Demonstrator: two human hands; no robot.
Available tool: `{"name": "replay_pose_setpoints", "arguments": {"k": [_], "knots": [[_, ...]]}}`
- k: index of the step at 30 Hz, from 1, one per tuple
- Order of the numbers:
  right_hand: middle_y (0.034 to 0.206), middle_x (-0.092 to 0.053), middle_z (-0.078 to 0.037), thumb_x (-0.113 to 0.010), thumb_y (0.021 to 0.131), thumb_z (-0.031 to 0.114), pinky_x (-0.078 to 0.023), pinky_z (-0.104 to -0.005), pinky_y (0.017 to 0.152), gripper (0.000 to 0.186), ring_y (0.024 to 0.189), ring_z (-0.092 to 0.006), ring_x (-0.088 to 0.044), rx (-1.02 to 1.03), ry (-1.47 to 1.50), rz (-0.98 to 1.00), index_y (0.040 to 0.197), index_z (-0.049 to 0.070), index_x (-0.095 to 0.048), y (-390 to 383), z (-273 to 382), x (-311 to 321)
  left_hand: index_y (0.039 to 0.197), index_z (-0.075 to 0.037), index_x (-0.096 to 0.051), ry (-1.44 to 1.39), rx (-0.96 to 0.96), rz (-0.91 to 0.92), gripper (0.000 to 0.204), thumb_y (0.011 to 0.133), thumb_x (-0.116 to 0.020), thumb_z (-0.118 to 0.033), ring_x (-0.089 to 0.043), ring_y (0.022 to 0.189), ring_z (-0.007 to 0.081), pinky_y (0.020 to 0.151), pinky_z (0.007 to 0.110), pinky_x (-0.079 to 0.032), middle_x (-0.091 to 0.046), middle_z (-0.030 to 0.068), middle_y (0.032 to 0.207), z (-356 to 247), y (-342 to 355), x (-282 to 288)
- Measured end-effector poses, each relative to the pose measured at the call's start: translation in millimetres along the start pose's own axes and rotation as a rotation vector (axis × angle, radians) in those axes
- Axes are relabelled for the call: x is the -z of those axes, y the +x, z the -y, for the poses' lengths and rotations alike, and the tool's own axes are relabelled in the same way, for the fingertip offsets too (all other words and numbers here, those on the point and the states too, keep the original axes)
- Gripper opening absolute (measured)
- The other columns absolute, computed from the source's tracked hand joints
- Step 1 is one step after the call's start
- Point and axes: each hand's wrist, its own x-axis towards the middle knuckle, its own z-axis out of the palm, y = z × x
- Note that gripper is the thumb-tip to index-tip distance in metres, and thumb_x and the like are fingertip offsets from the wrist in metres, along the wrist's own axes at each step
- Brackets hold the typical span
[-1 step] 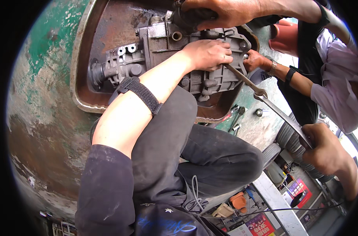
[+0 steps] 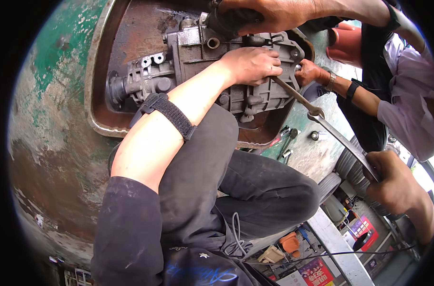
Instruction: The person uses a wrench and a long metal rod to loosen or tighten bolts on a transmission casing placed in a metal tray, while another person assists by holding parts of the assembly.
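My left hand (image 2: 252, 64) lies on the cast-metal gearbox (image 2: 193, 52), fingers curled round the upper end of a long wrench (image 2: 293, 93). A second wrench (image 2: 341, 138) is linked to it at a ring end, forming one long bar. My right hand (image 2: 388, 181), at the lower right, grips the far end of that second wrench. A co-worker's upper hand (image 2: 269, 14) grasps a dark rounded part (image 2: 226, 21) above the gearbox. The co-worker's other hand (image 2: 307, 74) is closed at the gearbox's right end, on something mostly hidden.
The gearbox sits in a rusty metal tray (image 2: 97, 90) on worn green flooring (image 2: 50, 114). My bent leg (image 2: 274, 186) is beside it. Small tools (image 2: 288, 138), a red stool (image 2: 343, 45), tyres (image 2: 345, 167) and a steel beam (image 2: 336, 243) with clutter below are at the right.
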Motion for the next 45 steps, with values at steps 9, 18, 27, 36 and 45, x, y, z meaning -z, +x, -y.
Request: {"name": "replay_pose_setpoints", "arguments": {"k": [9,18,27,36,45], "knots": [[0.055,-0.046,-0.01,-0.06,0.058,0.004,-0.036,-0.0359,0.052,0.017,0.053,-0.0154,-0.043,0.037,0.027,0.075,0.069,-0.004,-0.051,19,-19,18,0.091,-0.008,-0.054,-0.013,-0.003,0.087,0.027,0.072,-0.072,-0.013,-0.054,0.098,0.0233,0.084,0.036,-0.05,-0.055,0.0026,0.09,-1,3,6],[0.054,-0.044,-0.011,-0.062,0.054,0.005,-0.036,-0.0365,0.053,0.018,0.053,-0.021,-0.045,0.059,-0.171,-0.028,0.064,-0.002,-0.048,32,-38,23,0.092,-0.008,-0.055,-0.005,0.011,0.093,0.028,0.071,-0.073,-0.012,-0.053,0.099,0.024,0.084,0.036,-0.05,-0.053,0.0032,0.091,-4,3,9],[0.056,-0.046,-0.015,-0.059,0.055,0.006,-0.037,-0.0361,0.054,0.02,0.054,-0.0214,-0.046,0.027,-0.043,-0.094,0.07,-0.005,-0.052,14,-37,9,0.091,-0.007,-0.055,-0.013,-0.01,0.089,0.027,0.072,-0.072,-0.012,-0.054,0.098,0.0245,0.082,0.038,-0.05,-0.055,0.0035,0.092,-2,4,8],[0.055,-0.04,-0.003,-0.059,0.054,-0.002,-0.032,-0.0321,0.051,0.018,0.053,-0.0127,-0.039,0.023,0.398,-0.156,0.07,-0.003,-0.05,18,-35,-14,0.094,-0.007,-0.054,-0.026,-0.033,0.087,0.028,0.073,-0.072,-0.011,-0.053,0.098,0.0255,0.082,0.039,-0.05,-0.054,0.005,0.092,3,3,5],[0.069,-0.061,-0.009,-0.067,0.073,0.011,-0.045,-0.0331,0.061,0.02,0.062,-0.0217,-0.058,0.034,0.304,-0.051,0.089,0.0,-0.061,6,-27,-8,0.094,-0.007,-0.052,-0.023,-0.031,0.129,0.031,0.072,-0.073,-0.01,-0.053,0.101,0.0269,0.082,0.04,-0.052,-0.053,0.0048,0.097,3,5,7]]}}
